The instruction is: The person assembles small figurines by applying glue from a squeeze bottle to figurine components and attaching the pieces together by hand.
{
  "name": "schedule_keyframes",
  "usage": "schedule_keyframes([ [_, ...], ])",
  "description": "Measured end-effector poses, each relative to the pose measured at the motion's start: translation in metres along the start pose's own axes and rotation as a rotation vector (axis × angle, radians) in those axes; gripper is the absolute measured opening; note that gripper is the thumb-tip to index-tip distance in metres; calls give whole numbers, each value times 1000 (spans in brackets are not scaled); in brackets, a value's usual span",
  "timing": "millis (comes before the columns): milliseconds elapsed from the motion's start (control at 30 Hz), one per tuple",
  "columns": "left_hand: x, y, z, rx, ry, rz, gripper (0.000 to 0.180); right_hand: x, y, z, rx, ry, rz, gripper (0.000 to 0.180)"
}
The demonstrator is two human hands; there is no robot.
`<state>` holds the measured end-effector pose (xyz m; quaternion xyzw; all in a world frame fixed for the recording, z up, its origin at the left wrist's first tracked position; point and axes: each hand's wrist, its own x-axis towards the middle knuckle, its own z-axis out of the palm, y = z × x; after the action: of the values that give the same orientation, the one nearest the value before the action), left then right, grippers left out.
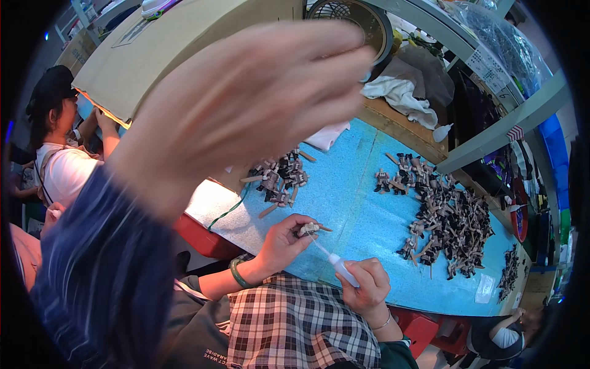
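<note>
Blue foam is covering the bench (362, 203), which is slanting across the middle of the frame. At the top centre a dark round ring (376, 27) with a mesh face is sitting at the bench's far end. It is looking rigid and fairly light, so I judge the outer rim the safest place to take hold, not the mesh. Its lower left is being covered by the left hand (246, 104), which is sweeping close to the lens from the lower left, badly blurred. The fingers (319, 55) are spreading open and gripping nothing, and whether they are touching the ring I cannot tell. The right hand is not showing.

Behind the hand a cardboard box (160, 55) is lying partly hidden. At lower centre a co-worker's hand (283, 243) is pinching a small figure (309, 229), while the co-worker's other hand (369, 286) is holding a squeeze bottle (341, 269) to it. Heaps of figures (452, 221) (too small to make out singly) are lying at the right.
</note>
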<state>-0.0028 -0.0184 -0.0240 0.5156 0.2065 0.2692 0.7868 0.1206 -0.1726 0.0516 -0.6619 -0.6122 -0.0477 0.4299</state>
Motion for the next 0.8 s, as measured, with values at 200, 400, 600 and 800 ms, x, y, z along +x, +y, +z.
schedule_keyframes([
  [200,2,0,6,0,-82,4,30,-5,2,-6,-22,42,14,32],
  [400,1,3,9,-67,-63,-80,27,-6,5,-7,-22,87,-2,32],
  [600,1,-9,12,-17,-68,-106,30,-11,11,-9,-16,124,3,31],
  [800,-2,-14,12,151,-28,-73,32,-2,7,-11,-85,119,-59,31],
])
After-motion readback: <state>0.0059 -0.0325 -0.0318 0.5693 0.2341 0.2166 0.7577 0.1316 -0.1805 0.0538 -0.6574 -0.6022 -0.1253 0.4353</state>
